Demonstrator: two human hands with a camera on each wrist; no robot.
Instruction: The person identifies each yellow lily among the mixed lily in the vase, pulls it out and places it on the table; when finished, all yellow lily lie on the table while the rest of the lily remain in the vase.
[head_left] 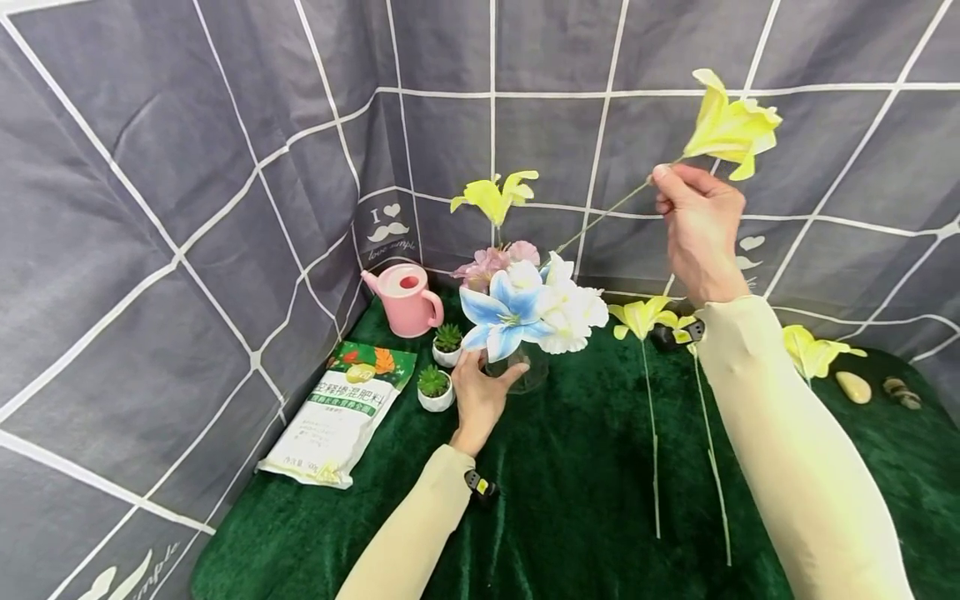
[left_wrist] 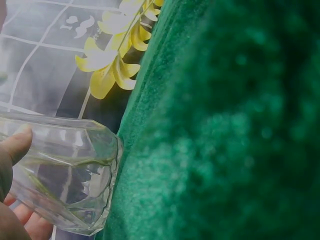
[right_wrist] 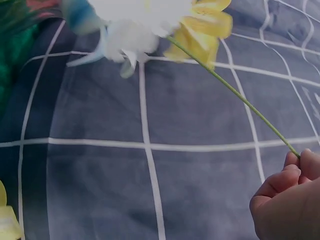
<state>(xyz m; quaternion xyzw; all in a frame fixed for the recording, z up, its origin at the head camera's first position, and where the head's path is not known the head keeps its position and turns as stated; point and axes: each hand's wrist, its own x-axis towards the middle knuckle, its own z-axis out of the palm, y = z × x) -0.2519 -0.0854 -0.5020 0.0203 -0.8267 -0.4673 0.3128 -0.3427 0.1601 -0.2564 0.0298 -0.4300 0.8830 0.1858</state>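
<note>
My left hand (head_left: 480, 398) grips a clear glass vase (left_wrist: 82, 185) that stands on green cloth, thumb on one side and fingers round the other. Out of the vase rises a bunch with a blue-and-white lily (head_left: 504, 313), white flowers (head_left: 576, 315), pink flowers (head_left: 482, 268) and a yellow lily (head_left: 491, 200). High to the right, my right hand (head_left: 702, 223) pinches the green stem (right_wrist: 240, 95) of another yellow lily (head_left: 726, 129) just below its bloom. That stem slants down to the bunch, where the white flowers hide its lower end.
Left of the vase are two small potted succulents (head_left: 435, 390), a pink watering can (head_left: 408, 304) and a white-and-green fertilizer bag (head_left: 330, 425). Several yellow lilies (head_left: 641, 317) lie on the right, near a pale stone (head_left: 853, 387) and a striped stone (head_left: 902, 392). Grey checked fabric (head_left: 570, 50) hangs behind.
</note>
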